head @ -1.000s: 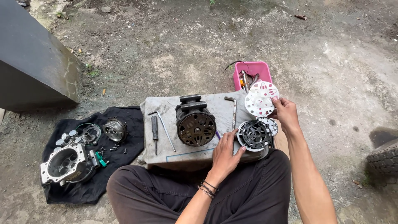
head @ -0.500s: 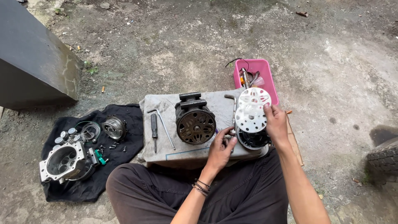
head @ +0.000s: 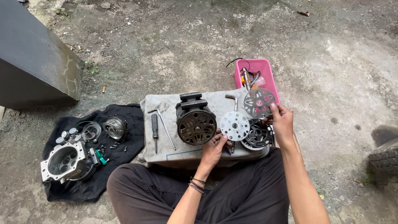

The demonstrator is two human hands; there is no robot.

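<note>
Pinched between the fingers of the left hand [head: 213, 150] is a pale round metal disc with small holes [head: 234, 125], held upright just above the grey cloth-covered slab [head: 166, 108] that serves as a table. A thin dark perforated round plate [head: 258, 102] is gripped at its lower edge by the fingertips of the right hand [head: 282, 121], and is held up in front of the pink plastic tray [head: 269, 79]. Between and below the two hands, a black round finned housing [head: 258, 135] is seen resting on the slab's right end. A dark cylindrical compressor body [head: 195, 119] stands on the slab just left of the pale disc, with a black-handled screwdriver [head: 154, 126] and a bent metal hex key [head: 164, 123] lying further left. Small tools and a wire are held in the pink tray; their kinds cannot be told. On the ground to the left, a black cloth [head: 120, 166] is spread, and on it are laid a silver cast housing with round bores [head: 66, 161], a round metal hub [head: 115, 127] and loose bolts.
</note>
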